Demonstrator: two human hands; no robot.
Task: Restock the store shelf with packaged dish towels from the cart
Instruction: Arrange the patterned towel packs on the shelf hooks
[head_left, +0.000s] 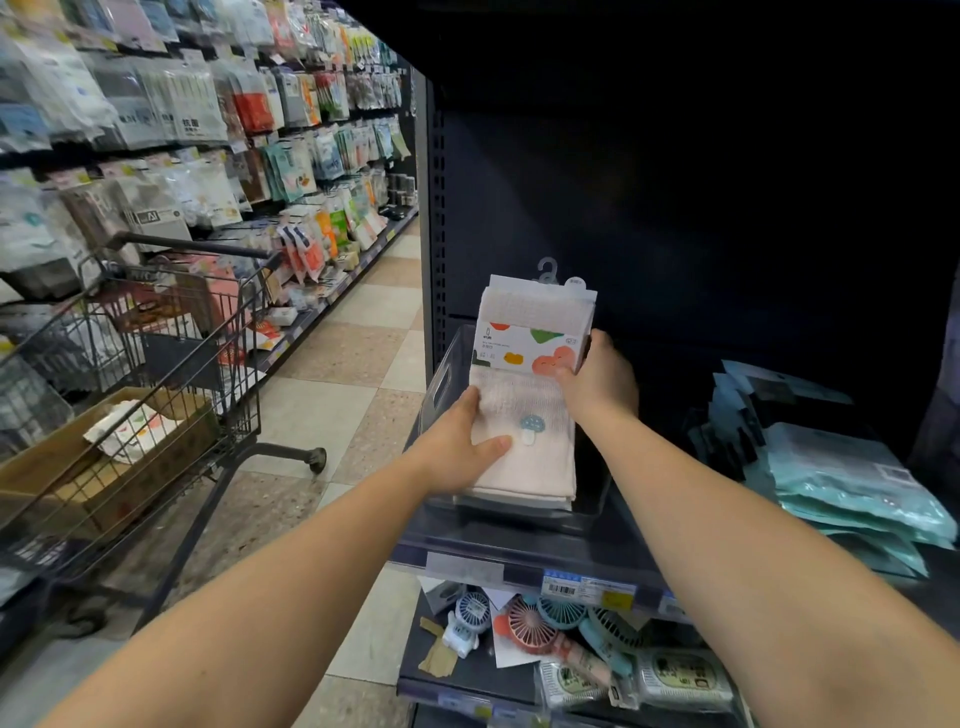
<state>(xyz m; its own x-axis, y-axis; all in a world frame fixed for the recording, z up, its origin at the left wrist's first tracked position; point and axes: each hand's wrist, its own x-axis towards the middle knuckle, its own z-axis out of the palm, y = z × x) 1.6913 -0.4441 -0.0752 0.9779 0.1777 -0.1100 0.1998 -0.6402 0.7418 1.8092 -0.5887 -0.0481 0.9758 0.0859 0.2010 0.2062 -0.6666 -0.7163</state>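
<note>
A packaged dish towel (530, 384), cream cloth with a mushroom print and a white paper band with coloured shapes, stands tilted in a clear plastic bin (441, 374) on the dark shelf (519, 561). My left hand (462, 447) grips its lower left edge, thumb across the front. My right hand (597, 379) grips its right side at the paper band. A plastic hook tops the package. More packaged dish towels (132, 428) lie in a cardboard box inside the cart (171, 364) at the left.
Teal packaged goods (857, 493) are stacked on the same shelf to the right. Small fans and packets (545, 623) fill the shelf below. Hanging packets line the left wall of the aisle; tiled floor runs between the cart and the shelf.
</note>
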